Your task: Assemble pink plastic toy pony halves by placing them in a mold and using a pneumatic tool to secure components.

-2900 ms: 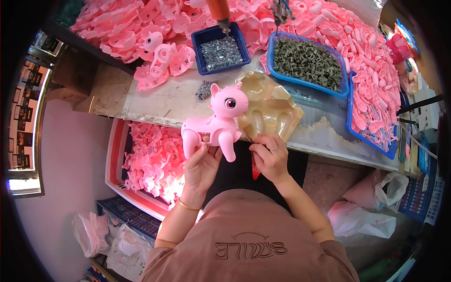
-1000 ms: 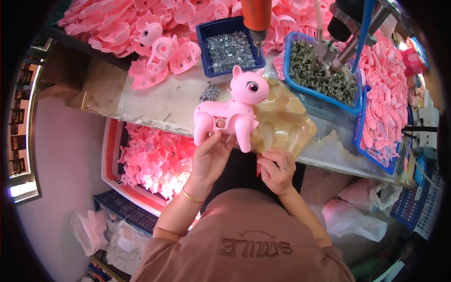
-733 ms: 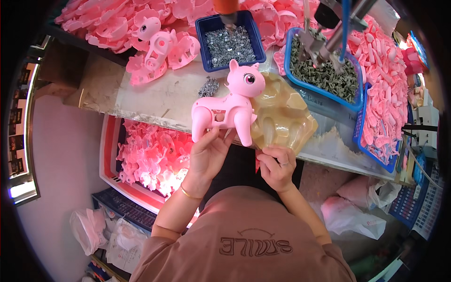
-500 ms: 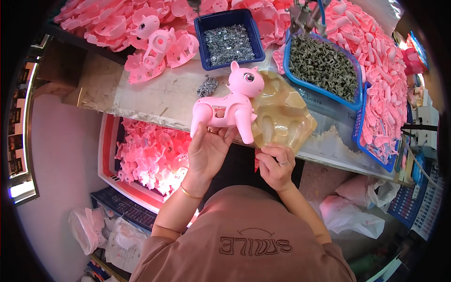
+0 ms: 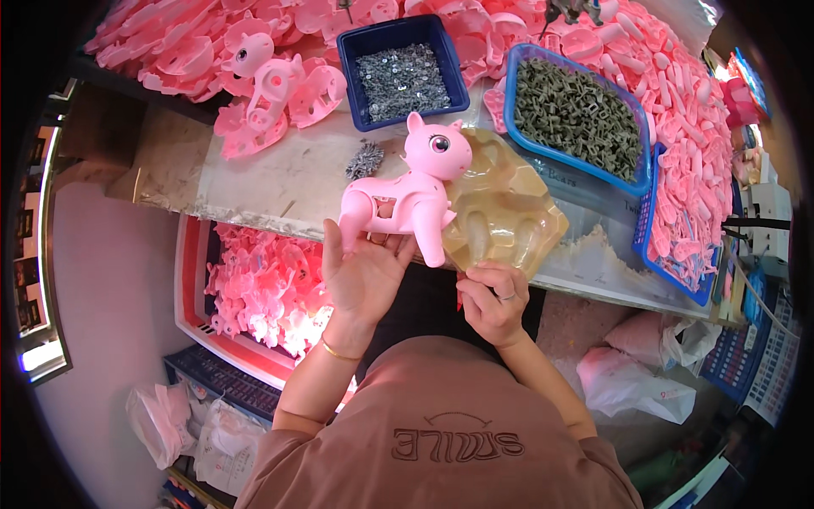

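A pink toy pony point(image 5: 397, 197) with a painted eye and an opening in its side stands tilted over the table's near edge. My left hand point(image 5: 366, 276) holds it from below, fingers behind its belly and legs, thumb apart from it. To the pony's right lies a translucent tan moulded tray point(image 5: 513, 216) with hollows. My right hand point(image 5: 496, 301) has its fingers curled and closed at the tray's near edge. A small red piece point(image 5: 460, 290) shows beside those fingers; its kind is hidden. Just behind the pony is a little heap of grey screws point(image 5: 365, 159).
At the back stand a dark blue bin point(image 5: 465, 93) of small metal parts and a blue basket point(image 5: 511, 110) of dark green parts. Pink shells point(image 5: 178, 55) pile along the back. A blue basket point(image 5: 642, 242) of pink pieces is at right; a red-rimmed crate point(image 5: 188, 288) sits below left.
My left thumb has swung outward, away from the pony's leg. The whole view has shifted slightly. At the top, the hanging metal tool sits higher in the picture.
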Motion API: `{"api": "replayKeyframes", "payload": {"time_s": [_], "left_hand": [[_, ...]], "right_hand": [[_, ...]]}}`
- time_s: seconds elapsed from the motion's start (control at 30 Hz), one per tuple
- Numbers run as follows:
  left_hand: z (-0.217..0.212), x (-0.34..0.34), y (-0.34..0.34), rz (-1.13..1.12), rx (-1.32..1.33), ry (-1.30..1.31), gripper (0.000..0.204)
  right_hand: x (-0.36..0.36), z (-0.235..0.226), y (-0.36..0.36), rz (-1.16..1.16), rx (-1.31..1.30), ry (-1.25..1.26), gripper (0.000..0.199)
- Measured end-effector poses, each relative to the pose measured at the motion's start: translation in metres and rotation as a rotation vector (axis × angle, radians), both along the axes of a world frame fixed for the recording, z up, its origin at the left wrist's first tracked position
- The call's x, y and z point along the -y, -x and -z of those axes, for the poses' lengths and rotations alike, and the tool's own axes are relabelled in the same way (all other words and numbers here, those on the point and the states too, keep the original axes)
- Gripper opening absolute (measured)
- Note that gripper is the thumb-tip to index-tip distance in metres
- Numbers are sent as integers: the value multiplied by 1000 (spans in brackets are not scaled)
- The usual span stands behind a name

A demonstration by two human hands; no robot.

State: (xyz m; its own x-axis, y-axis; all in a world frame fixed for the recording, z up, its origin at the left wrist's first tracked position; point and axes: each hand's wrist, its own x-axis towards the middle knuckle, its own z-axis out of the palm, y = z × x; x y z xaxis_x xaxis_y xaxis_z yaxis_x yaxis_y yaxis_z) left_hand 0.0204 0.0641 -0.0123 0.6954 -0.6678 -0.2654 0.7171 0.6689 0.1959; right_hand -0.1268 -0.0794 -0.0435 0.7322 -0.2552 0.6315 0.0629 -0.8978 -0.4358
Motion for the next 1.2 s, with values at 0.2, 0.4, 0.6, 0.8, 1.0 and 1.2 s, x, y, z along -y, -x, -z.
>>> {"api": "replayKeyframes", "payload": {"time_s": [0.2,0.4,0.6,0.8,1.0,1.2], "left_hand": [[4,-1,-5,9,-96,186,78],[0,0,-9,22,-49,192,74],[5,-7,-8,-2,9,73,66],[-2,-11,-9,74,177,-33,68],[-3,-21,-8,96,274,-146,72],[16,-75,-23,91,368,-191,75]], "right_hand": [[0,1,0,-4,-6,-4,23],[-1,1,0,1,-10,2,22],[-2,1,0,1,-1,5,21],[-1,1,0,6,8,3,21],[-2,1,0,-8,11,-4,21],[0,2,-1,-29,16,3,22]]}}
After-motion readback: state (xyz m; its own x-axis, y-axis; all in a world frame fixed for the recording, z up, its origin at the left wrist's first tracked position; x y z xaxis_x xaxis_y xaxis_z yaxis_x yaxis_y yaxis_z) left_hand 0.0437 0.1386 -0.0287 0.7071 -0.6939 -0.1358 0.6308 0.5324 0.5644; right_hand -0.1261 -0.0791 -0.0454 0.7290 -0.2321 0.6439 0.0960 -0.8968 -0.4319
